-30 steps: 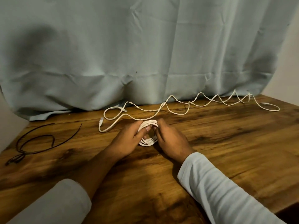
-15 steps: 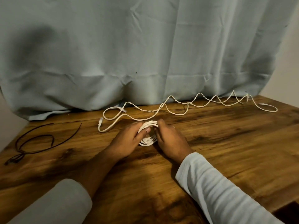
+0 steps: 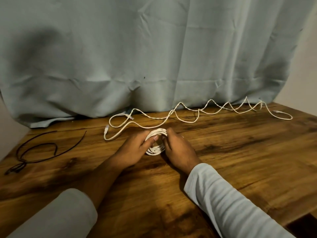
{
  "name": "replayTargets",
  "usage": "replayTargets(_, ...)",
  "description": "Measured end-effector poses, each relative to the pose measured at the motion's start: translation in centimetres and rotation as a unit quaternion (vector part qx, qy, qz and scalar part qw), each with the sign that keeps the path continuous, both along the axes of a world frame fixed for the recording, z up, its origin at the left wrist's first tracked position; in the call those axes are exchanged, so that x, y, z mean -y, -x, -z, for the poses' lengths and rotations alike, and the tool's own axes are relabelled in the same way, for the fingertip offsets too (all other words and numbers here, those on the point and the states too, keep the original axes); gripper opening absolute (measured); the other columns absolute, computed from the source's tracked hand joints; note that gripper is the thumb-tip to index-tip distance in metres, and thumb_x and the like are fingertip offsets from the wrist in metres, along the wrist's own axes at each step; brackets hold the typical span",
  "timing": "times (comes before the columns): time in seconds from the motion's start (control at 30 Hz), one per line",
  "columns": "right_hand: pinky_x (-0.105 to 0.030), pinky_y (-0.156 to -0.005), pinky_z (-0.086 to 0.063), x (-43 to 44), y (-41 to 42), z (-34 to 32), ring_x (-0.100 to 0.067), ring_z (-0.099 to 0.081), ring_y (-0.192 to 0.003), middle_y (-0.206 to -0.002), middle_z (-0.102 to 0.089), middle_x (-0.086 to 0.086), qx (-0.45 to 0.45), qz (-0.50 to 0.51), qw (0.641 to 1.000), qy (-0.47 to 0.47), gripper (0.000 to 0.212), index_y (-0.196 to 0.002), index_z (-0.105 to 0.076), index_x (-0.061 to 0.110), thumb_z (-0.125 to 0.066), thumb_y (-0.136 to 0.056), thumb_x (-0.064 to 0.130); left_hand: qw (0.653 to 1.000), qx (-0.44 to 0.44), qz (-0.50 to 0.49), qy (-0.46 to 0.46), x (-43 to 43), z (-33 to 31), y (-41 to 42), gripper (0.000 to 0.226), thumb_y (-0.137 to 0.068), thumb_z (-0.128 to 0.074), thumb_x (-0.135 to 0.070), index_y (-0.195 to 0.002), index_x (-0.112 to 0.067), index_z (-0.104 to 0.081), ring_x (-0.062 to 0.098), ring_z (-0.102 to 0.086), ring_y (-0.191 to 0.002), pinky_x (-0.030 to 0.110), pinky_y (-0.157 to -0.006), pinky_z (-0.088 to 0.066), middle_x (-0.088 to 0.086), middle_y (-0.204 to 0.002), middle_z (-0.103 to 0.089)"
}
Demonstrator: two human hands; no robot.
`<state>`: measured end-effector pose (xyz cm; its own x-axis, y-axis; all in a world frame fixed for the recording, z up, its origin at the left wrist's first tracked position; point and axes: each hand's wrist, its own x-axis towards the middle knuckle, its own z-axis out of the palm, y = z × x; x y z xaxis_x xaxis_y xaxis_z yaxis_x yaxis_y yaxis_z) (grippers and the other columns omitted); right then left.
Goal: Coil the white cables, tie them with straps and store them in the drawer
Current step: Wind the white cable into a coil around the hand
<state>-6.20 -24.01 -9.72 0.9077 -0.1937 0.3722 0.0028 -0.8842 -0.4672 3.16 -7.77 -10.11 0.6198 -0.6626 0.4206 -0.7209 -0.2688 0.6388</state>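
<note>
A small coil of white cable (image 3: 156, 149) lies on the wooden table (image 3: 240, 152), pinched between both hands. My left hand (image 3: 133, 150) grips its left side, thumb across the loops. My right hand (image 3: 178, 148) holds the right side. The uncoiled length of white cable (image 3: 188, 115) snakes in waves along the back of the table to a loop at the far right, and another loose end with a connector (image 3: 106, 130) lies to the left of the coil. Thin black straps (image 3: 34, 152) lie at the left of the table. No drawer is visible.
A pale blue curtain (image 3: 154, 57) hangs behind the table and drapes onto its back edge. The table's right front corner (image 3: 300, 219) drops off at the lower right. A bare wall shows at the far right.
The far right loop of loose cable has slid a little leftward toward the coil. Both hands stay on the coil in nearly the same place.
</note>
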Motion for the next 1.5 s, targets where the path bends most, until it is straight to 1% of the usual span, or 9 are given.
replayTargets(0.17, -0.047, -0.085, -0.054, 0.1, -0.1, 0.1, -0.02, -0.065, -0.096, -0.108, -0.069, -0.003, 0.015, -0.024, 0.997, -0.07, 0.025, -0.122, -0.055, 0.023, -0.039, -0.11, 0.038, 0.965, -0.22, 0.092, 0.11, 0.5, -1.0, 1.4, 0.03, -0.105, -0.051, -0.025, -0.113, -0.003, -0.069, 0.009, -0.059, -0.067, 0.02, -0.069, -0.049, 0.002, -0.066, -0.059)
replayTargets(0.43, -0.05, -0.081, -0.052, -0.1, 0.1, 0.0, -0.014, -0.062, -0.084, -0.09, -0.064, 0.008, 0.053, -0.078, 0.984, -0.151, 0.021, -0.106, -0.057, 0.03, -0.04, -0.109, 0.042, 0.855, -0.449, 0.116, 0.231, 0.7, -1.6, 1.4, 0.035, -0.093, -0.058, -0.045, -0.084, -0.012, -0.054, 0.017, -0.043, -0.061, 0.026, -0.064, -0.043, -0.002, -0.057, -0.032)
replayTargets(0.57, -0.052, -0.072, -0.053, 0.3, 0.2, 0.1, -0.015, -0.061, -0.074, -0.078, -0.061, 0.009, 0.06, -0.087, 0.978, -0.178, 0.024, -0.093, -0.055, 0.041, -0.039, -0.105, 0.056, 0.862, -0.434, 0.103, 0.24, 1.0, -1.5, 1.4, 0.035, -0.093, -0.06, -0.046, -0.078, -0.014, -0.055, 0.015, -0.041, -0.058, 0.026, -0.062, -0.041, -0.002, -0.057, -0.031)
replayTargets(0.67, -0.047, -0.074, -0.052, 0.4, 0.5, -0.4, -0.013, -0.061, -0.077, -0.083, -0.062, 0.008, 0.042, -0.081, 0.988, -0.126, 0.024, -0.102, -0.055, 0.034, -0.036, -0.11, 0.047, 0.899, -0.373, 0.087, 0.211, 1.2, -1.5, 1.7, 0.036, -0.099, -0.053, -0.043, -0.08, -0.012, -0.053, 0.014, -0.047, -0.058, 0.024, -0.063, -0.045, 0.0, -0.057, -0.036)
replayTargets(0.83, -0.038, -0.07, -0.045, 0.6, 0.5, -0.6, -0.023, -0.062, -0.082, -0.096, -0.068, -0.006, 0.028, -0.019, 0.999, 0.027, 0.031, -0.112, -0.05, 0.019, -0.031, -0.111, 0.043, 0.99, -0.107, 0.024, 0.088, 0.6, -0.9, 1.4, 0.025, -0.106, -0.05, -0.035, -0.11, -0.016, -0.066, 0.011, -0.066, -0.075, 0.028, -0.072, -0.053, -0.001, -0.077, -0.068)
replayTargets(1.0, -0.033, -0.072, -0.035, 0.2, 0.5, -1.0, -0.031, -0.063, -0.09, -0.104, -0.07, -0.012, 0.064, 0.012, 0.991, 0.115, 0.024, -0.117, -0.049, 0.016, -0.036, -0.11, 0.036, 0.994, 0.098, -0.054, 0.002, 0.4, -0.4, 0.6, 0.027, -0.106, -0.047, -0.04, -0.117, -0.021, -0.063, 0.007, -0.063, -0.096, 0.038, -0.084, -0.053, -0.007, -0.104, -0.068)
replayTargets(1.23, -0.038, -0.083, -0.041, -0.2, 0.8, -1.0, -0.03, -0.065, -0.099, -0.112, -0.07, -0.011, 0.044, 0.023, 0.987, 0.153, 0.02, -0.119, -0.048, 0.015, -0.045, -0.107, 0.03, 0.993, 0.099, -0.05, -0.036, 0.1, 0.8, -0.5, 0.05, -0.101, -0.032, -0.058, -0.113, -0.021, -0.064, 0.013, -0.057, -0.099, 0.045, -0.089, -0.05, -0.006, -0.103, -0.061)
replayTargets(1.33, -0.037, -0.082, -0.041, -0.5, 1.0, -0.9, -0.033, -0.066, -0.103, -0.114, -0.07, -0.013, 0.032, 0.026, 0.989, 0.142, 0.022, -0.121, -0.047, 0.014, -0.046, -0.107, 0.032, 0.994, 0.1, -0.038, -0.033, 0.1, 0.6, 0.0, 0.043, -0.103, -0.037, -0.052, -0.114, -0.02, -0.064, 0.012, -0.059, -0.098, 0.041, -0.088, -0.05, -0.006, -0.104, -0.064)
replayTargets(1.5, -0.034, -0.073, -0.038, -0.8, 1.6, -0.4, -0.035, -0.065, -0.099, -0.11, -0.07, -0.015, 0.001, 0.038, 0.996, 0.079, 0.024, -0.118, -0.043, 0.018, -0.037, -0.109, 0.038, 0.999, -0.029, 0.026, 0.029, -0.3, 0.4, 1.3, 0.022, -0.105, -0.052, -0.035, -0.094, -0.025, -0.067, 0.004, -0.065, -0.085, 0.034, -0.082, -0.05, -0.012, -0.086, -0.07)
